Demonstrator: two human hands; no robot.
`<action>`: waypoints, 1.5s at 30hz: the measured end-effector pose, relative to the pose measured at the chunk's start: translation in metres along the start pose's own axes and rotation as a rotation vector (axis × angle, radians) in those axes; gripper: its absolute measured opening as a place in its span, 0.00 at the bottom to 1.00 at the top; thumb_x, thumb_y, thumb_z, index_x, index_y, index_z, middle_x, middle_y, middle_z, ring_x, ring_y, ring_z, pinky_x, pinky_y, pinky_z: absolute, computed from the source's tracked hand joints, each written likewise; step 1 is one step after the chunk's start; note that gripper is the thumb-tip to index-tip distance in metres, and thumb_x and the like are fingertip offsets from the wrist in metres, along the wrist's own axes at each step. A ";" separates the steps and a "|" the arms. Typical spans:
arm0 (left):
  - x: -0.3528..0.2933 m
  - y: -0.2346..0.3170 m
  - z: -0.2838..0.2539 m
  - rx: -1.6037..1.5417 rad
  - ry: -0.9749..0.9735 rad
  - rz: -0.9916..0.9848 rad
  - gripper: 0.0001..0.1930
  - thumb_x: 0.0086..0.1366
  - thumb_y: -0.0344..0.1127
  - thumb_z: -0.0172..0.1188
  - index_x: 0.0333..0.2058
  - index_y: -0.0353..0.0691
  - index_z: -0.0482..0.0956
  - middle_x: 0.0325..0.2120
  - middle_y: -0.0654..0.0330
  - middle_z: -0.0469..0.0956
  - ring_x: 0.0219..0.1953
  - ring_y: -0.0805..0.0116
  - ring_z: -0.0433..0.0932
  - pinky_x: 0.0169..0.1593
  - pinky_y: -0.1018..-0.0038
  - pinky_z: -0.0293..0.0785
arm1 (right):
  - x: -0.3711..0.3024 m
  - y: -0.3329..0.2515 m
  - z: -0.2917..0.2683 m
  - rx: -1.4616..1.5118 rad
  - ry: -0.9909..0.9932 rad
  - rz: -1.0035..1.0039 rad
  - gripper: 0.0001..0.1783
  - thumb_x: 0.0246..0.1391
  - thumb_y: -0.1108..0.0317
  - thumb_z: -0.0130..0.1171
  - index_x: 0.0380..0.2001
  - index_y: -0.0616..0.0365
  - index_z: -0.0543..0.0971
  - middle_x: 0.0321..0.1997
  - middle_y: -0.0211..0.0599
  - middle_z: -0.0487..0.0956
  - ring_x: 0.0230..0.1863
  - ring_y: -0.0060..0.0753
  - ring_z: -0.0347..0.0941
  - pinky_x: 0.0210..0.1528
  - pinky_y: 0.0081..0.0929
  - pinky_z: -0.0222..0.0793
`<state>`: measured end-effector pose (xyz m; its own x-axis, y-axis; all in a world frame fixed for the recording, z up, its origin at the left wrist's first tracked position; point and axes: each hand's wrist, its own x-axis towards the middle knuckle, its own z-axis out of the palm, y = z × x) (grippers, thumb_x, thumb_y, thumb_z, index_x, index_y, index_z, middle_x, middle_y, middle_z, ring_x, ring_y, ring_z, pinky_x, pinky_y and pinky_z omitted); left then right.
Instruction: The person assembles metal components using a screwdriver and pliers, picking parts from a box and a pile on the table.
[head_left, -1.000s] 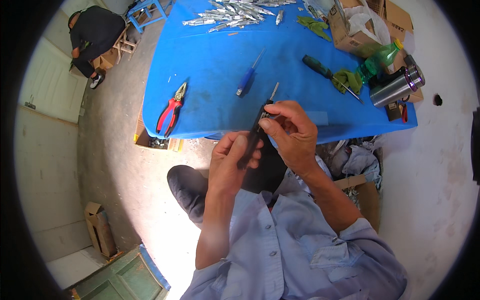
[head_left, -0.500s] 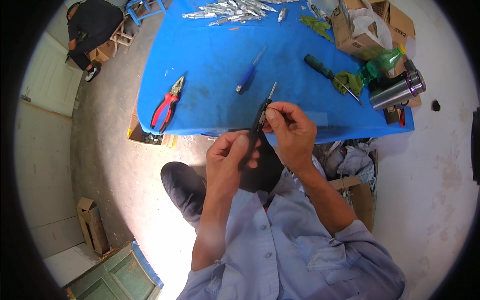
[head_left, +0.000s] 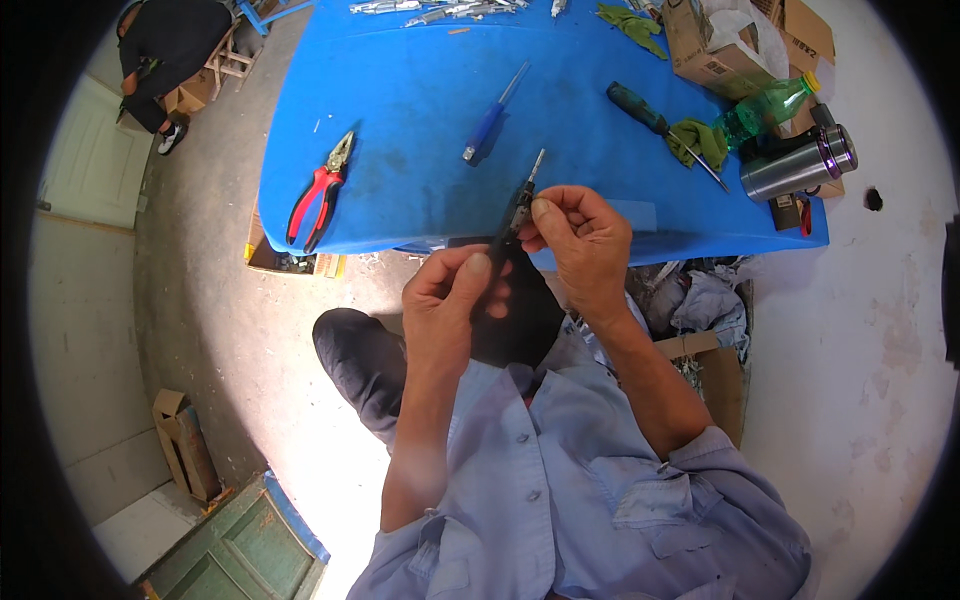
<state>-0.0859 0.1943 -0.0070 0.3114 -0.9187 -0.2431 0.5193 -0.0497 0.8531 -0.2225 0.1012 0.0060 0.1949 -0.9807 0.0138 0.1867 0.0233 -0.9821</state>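
Just off the table's near edge, my left hand [head_left: 440,295] is closed around the lower end of a slender black piece with a thin metal tip [head_left: 519,212]. The piece slants up and away, its tip pointing at the table. Higher up, my right hand [head_left: 582,240] pinches at its side near the metal part; whether a small part sits between those fingertips is hidden. On the blue-covered table [head_left: 400,100] beyond lie red-and-black pliers [head_left: 322,192] at left, a blue-handled screwdriver [head_left: 486,130] in the middle and a dark-green-handled screwdriver [head_left: 638,108] at right.
Several silvery metal parts [head_left: 450,12] are heaped at the far edge. A green bottle [head_left: 765,112], a steel flask [head_left: 795,172], green cloth [head_left: 697,143] and a cardboard box [head_left: 705,55] crowd the right side. Another person [head_left: 175,50] sits far left.
The view has shifted slightly, so the table and its tools appear a little farther left. Both hands stay on the black piece, with my right fingertips still at its upper part.
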 end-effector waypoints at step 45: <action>-0.002 -0.008 -0.021 -0.198 0.028 -0.207 0.16 0.77 0.44 0.55 0.48 0.35 0.78 0.33 0.55 0.82 0.26 0.78 0.76 0.22 0.87 0.68 | -0.017 0.004 -0.034 -0.006 -0.378 0.539 0.14 0.64 0.63 0.64 0.45 0.64 0.84 0.36 0.32 0.84 0.33 0.20 0.80 0.36 0.22 0.78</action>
<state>-0.0742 0.2050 -0.0224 0.2029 -0.8859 -0.4171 0.7187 -0.1546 0.6779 -0.2576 0.1114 -0.0048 0.5848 -0.6961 -0.4164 -0.0368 0.4901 -0.8709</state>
